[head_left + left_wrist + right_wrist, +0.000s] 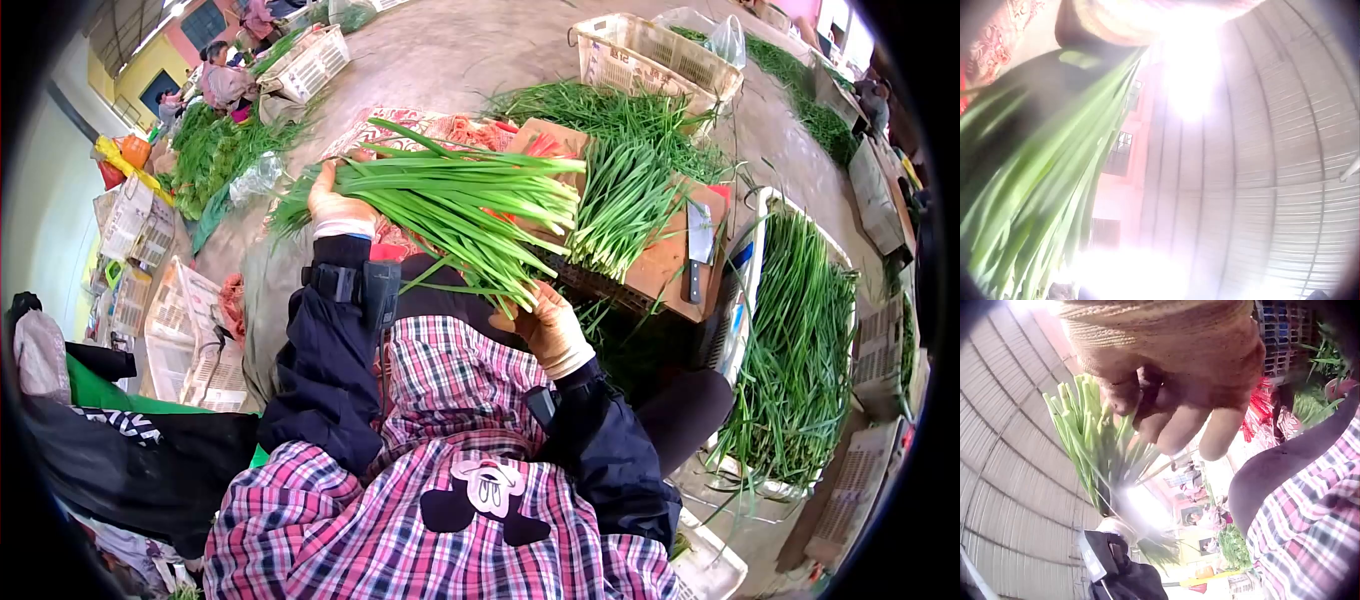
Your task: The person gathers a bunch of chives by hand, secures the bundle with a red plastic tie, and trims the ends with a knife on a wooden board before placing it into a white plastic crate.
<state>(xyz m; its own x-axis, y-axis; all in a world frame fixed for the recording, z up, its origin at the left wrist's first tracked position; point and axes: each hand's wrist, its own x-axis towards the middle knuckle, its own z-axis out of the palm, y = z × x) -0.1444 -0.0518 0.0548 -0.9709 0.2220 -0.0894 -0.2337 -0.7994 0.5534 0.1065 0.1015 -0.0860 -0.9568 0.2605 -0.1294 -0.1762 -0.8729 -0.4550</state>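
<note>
Two hands hold one bunch of green stalks point(455, 190), its single stalks too crowded to count; it is in the air above the lap. Its long axis runs roughly from 9 to 3 o'clock: dark leafy ends at 9, pale cut ends fanned from 3 to 5. The left hand point(340, 205) grips it towards the leafy end, fingers closed round it and partly hidden by leaves. The right hand point(1172, 375) is at the lowest pale ends, thumb and forefinger nearly closed on a stalk end, the other fingers bent.

One knife point(699, 240) lies at 3 o'clock on a brown board point(668, 270), blade towards 12, handle towards 6. Between it and the held bunch is one heap of cut stalks point(622, 200), pale ends near 6. One white crate point(762, 215) of long greens point(790, 340) stands at 4 o'clock, one beige basket point(640, 60) at 1, another crate point(308, 68) at 11. Loose greens point(215, 160) lie at 10. The bunch covers part of a red patterned cloth point(392, 122).
</note>
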